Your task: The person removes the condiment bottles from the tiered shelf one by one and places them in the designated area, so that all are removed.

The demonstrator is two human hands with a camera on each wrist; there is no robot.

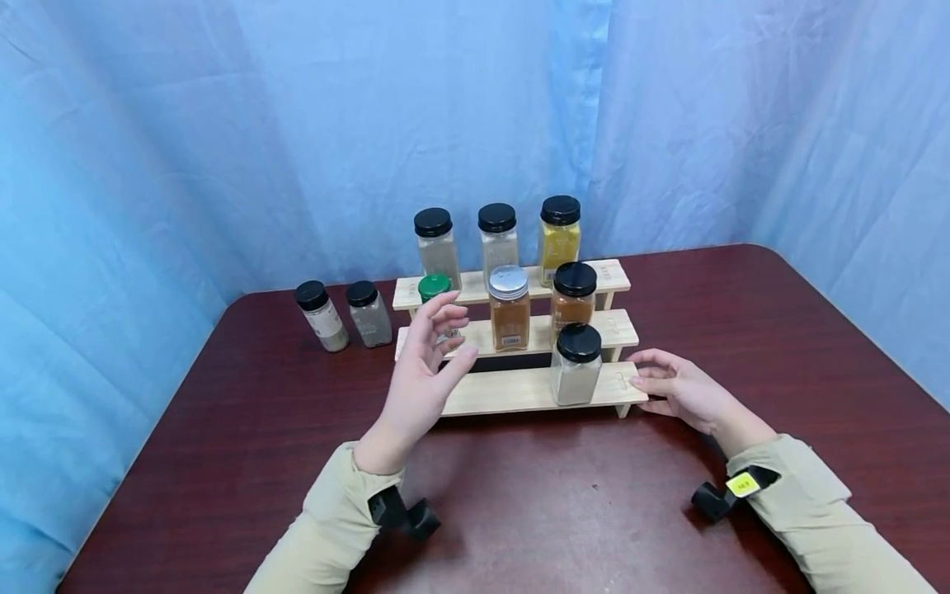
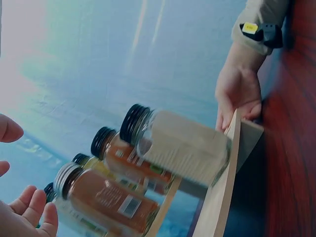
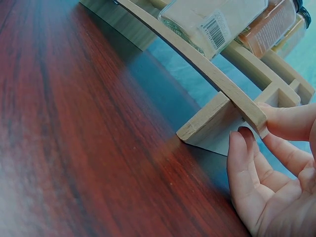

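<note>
A three-step wooden spice rack [image 1: 505, 394] stands on the table. My right hand [image 1: 686, 394] grips the right end of its lowest step; in the right wrist view the thumb [image 3: 289, 121] lies on top with fingers below. My left hand [image 1: 416, 375] is raised before the rack's left side, fingers loosely bent and holding nothing. Behind it, partly hidden, is a green-lidded jar [image 1: 435, 285]. On the middle step stand a silver-lidded jar [image 1: 510, 322] and a black-lidded jar [image 1: 573, 307], both with orange-brown spice. A jar of pale powder [image 1: 576, 378] stands on the lowest step.
The top step carries two black-lidded jars, a left one [image 1: 439, 254] and a middle one [image 1: 500, 247], plus a yellow spice jar [image 1: 560, 243]. Left of the rack, a round shaker [image 1: 325, 320] and a grey spice jar [image 1: 371, 318] stand on the dark red table [image 1: 534, 495]. Blue curtains [image 1: 356, 124] hang behind.
</note>
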